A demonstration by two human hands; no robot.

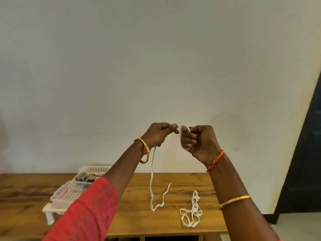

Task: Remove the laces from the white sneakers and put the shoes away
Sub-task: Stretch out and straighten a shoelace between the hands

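Both hands are being held up in front of the pale wall, close together, working on one white shoelace point(152, 171). On the left, the left hand point(159, 134) is curling its fingers and pinching the lace between thumb and forefinger at its top; a gold bangle point(145, 150) is sitting on that wrist and a red sleeve point(90, 211) is covering the forearm nearer the camera. From this hand the lace is hanging straight down, and its lower part is lying in a loose bend on the wooden table point(130, 220), with the free end pointing up and to the right. Just to the right, the right hand point(199, 141) is closing into a fist, with the same lace wrapped in a loop around its fingers. That arm is wearing two bands: an orange braided thread point(215, 160) at the wrist and a second gold bangle point(234, 200) lower on the forearm.

Two laces are showing in all. The second shoelace point(192, 213) is lying in a loose tangle on the table, to the right of the hanging one and apart from it. No sneakers are showing in this view.

At the far left of the table, two white plastic baskets point(73, 192) are standing one behind the other, partly hidden by the sleeve; the farther one is holding a roll of tape point(83, 176).
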